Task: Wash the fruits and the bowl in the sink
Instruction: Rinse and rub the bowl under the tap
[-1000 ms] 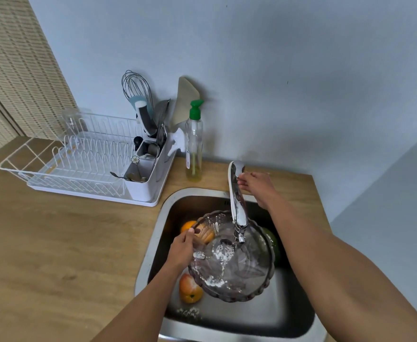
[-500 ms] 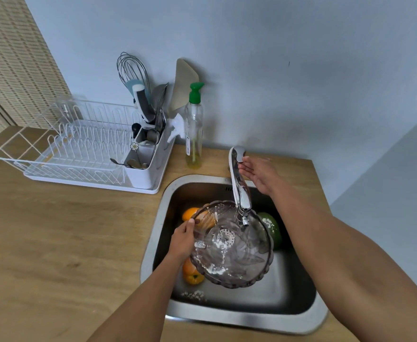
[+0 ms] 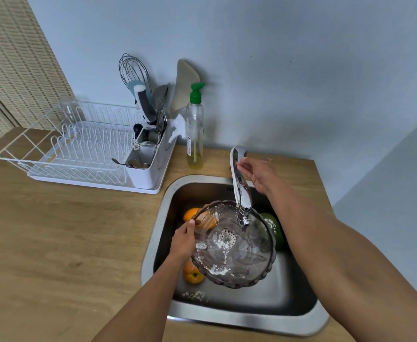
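While gripped: bowl (image 3: 234,245) under faucet (image 3: 239,183)

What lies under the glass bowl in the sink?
Under the glass bowl: two orange fruits, a green fruit, and the drain strainer seen through the glass. Anything else beneath is obscured.

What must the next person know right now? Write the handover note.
Left hand: grips the rim of the glass bowl, held under the tap over the sink.
Right hand: fingertips on the tap lever, not clamped.
Fruits: two oranges and a green fruit lie in the sink.
Done: bowl under the spout, white residue inside.
Left: rinse the bowl, wash the fruits.
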Available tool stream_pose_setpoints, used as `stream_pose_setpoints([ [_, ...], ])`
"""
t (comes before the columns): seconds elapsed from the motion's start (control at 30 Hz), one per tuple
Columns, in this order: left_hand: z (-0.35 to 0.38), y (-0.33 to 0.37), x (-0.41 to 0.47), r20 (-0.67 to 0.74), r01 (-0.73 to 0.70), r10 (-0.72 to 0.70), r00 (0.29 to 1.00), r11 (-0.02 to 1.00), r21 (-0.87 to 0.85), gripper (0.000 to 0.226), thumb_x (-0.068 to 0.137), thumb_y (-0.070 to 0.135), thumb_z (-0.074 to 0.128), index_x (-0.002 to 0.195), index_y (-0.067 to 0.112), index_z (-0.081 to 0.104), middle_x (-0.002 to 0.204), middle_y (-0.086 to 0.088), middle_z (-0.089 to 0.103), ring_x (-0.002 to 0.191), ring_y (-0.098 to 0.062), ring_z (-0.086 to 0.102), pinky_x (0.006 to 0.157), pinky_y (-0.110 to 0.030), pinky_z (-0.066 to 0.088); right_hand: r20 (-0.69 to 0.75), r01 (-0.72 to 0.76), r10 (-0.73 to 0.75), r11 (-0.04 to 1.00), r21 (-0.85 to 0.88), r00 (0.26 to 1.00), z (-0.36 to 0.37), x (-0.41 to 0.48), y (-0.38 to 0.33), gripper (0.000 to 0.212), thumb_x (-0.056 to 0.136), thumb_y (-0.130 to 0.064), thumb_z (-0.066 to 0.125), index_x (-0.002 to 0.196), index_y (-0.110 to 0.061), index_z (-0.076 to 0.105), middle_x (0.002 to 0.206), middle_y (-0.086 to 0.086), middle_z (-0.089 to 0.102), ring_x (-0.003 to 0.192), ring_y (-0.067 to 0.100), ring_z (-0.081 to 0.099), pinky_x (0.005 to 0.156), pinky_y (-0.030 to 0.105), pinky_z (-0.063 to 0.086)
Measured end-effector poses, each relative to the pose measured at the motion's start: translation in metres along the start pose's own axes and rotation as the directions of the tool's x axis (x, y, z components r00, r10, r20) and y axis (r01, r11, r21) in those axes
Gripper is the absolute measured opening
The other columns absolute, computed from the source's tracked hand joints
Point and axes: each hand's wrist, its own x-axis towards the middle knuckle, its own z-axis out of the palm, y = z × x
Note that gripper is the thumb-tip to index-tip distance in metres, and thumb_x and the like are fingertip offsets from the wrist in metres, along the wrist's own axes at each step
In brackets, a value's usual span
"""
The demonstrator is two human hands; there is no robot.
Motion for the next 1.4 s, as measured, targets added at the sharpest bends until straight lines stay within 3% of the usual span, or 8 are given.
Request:
stream_pose_setpoints([
  [0.23, 0.001, 0.000, 0.001, -0.022, -0.006, 0.006, 1.000, 1.000, 0.020, 0.040, 0.103, 0.042, 0.034, 0.113, 0.021, 0.067, 0.104, -0.003, 0.070, 0.100, -0.018, 0.064, 0.088, -0.035, 0.051, -0.002, 0.001, -0.001, 0.999, 0.037, 1.000, -0.002, 0.001, 0.001, 0.017, 0.087, 0.006, 0.062, 0.102, 0.011, 0.059, 0.090, 0.019, 0.067, 0.084, 0.021, 0.069, 0.070, 0.023, 0.061],
  [0.33, 0.002, 0.002, 0.001, -0.018, -0.007, 0.007, 1.000, 1.000, 0.022, 0.040, 0.104, 0.041, 0.033, 0.113, 0.021, 0.066, 0.103, -0.002, 0.069, 0.098, -0.015, 0.063, 0.076, -0.027, 0.047, 0.002, 0.025, -0.025, 0.996, 0.084, 1.000, 0.002, 0.002, -0.005, 0.001, 0.088, 0.007, 0.061, 0.088, 0.006, 0.061, 0.086, 0.016, 0.066, 0.080, 0.018, 0.067, 0.073, 0.023, 0.060],
  [0.4, 0.004, 0.003, 0.000, -0.020, -0.002, 0.003, 1.000, 1.000, 0.021, 0.039, 0.104, 0.040, 0.033, 0.112, 0.021, 0.066, 0.101, 0.000, 0.068, 0.095, -0.013, 0.062, 0.072, -0.025, 0.046, -0.010, 0.030, -0.030, 0.995, 0.091, 1.000, 0.006, 0.006, -0.008, 0.012, 0.090, 0.007, 0.058, 0.079, 0.002, 0.058, 0.083, 0.013, 0.063, 0.077, 0.015, 0.064, 0.074, 0.021, 0.057],
  [0.6, 0.005, -0.002, 0.001, -0.023, 0.015, -0.014, 1.000, 0.999, 0.051, 0.040, 0.103, 0.041, 0.034, 0.112, 0.021, 0.067, 0.102, -0.004, 0.070, 0.099, -0.019, 0.064, 0.094, -0.041, 0.051, 0.030, 0.031, -0.030, 0.999, -0.021, 0.999, 0.003, 0.014, -0.012, 0.006, 0.091, 0.003, 0.057, 0.085, 0.001, 0.059, 0.087, 0.012, 0.063, 0.083, 0.015, 0.064, 0.075, 0.020, 0.058],
  [0.9, 0.006, -0.002, -0.004, -0.021, -0.005, 0.006, 1.000, 0.999, 0.047, 0.040, 0.104, 0.041, 0.034, 0.107, 0.019, 0.067, 0.098, -0.004, 0.070, 0.095, -0.018, 0.064, 0.077, -0.030, 0.049, 0.078, 0.054, -0.043, 0.988, -0.147, 0.996, -0.006, 0.010, -0.019, 0.004, 0.092, -0.007, 0.061, 0.093, -0.004, 0.062, 0.081, 0.008, 0.063, 0.070, 0.011, 0.061, 0.064, 0.019, 0.057],
  [1.07, 0.006, -0.003, -0.005, -0.050, -0.016, 0.017, 0.999, 1.000, 0.019, 0.041, 0.103, 0.042, 0.034, 0.110, 0.019, 0.067, 0.100, -0.003, 0.070, 0.096, -0.018, 0.065, 0.082, -0.033, 0.051, 0.072, 0.082, -0.069, 0.973, -0.214, 0.995, -0.009, 0.000, -0.019, 0.004, 0.093, -0.012, 0.061, 0.093, -0.008, 0.063, 0.083, 0.006, 0.064, 0.071, 0.012, 0.060, 0.063, 0.023, 0.053],
  [1.27, 0.009, -0.002, -0.007, -0.046, -0.016, 0.016, 0.999, 1.000, 0.001, 0.040, 0.103, 0.041, 0.034, 0.109, 0.020, 0.067, 0.101, -0.004, 0.069, 0.095, -0.017, 0.064, 0.081, -0.032, 0.050, -0.134, 0.154, -0.360, 0.667, -0.729, 0.923, -0.063, -0.030, 0.009, 0.028, 0.096, -0.025, 0.050, 0.089, -0.003, 0.066, 0.084, 0.009, 0.059, 0.077, 0.022, 0.053, 0.064, 0.031, 0.041],
  [1.4, 0.017, -0.006, -0.006, -0.063, 0.022, -0.023, 0.998, 0.999, -0.023, 0.041, 0.102, 0.045, 0.034, 0.112, 0.023, 0.067, 0.104, -0.004, 0.068, 0.098, -0.023, 0.065, 0.090, -0.046, 0.054, -0.203, 0.044, -0.342, 0.594, -0.803, 0.917, -0.110, -0.055, 0.041, 0.034, 0.096, -0.028, 0.048, 0.096, 0.002, 0.063, 0.090, 0.011, 0.063, 0.083, 0.025, 0.056, 0.073, 0.035, 0.041],
])
